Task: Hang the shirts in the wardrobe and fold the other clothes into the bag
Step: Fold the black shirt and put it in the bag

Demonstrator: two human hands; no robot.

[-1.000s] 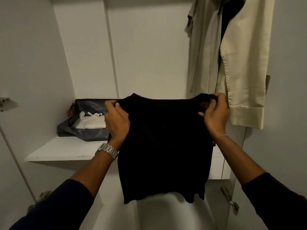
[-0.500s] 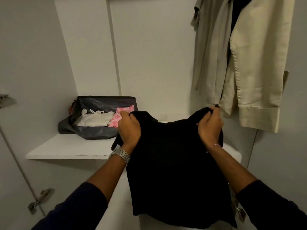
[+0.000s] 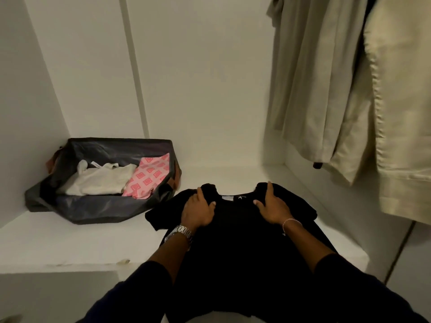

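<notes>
Black T-shirt: spread on the white wardrobe shelf, neckline toward the back wall, lower part hanging over the front edge. Left hand: on the left shoulder, fingers curled over a bunched fold, thumb pressing the cloth. Right hand: likewise on the right shoulder. Open dark grey bag: just left of the T-shirt, holding a folded white garment and a pink patterned one. Beige shirts: hanging upper right.
</notes>
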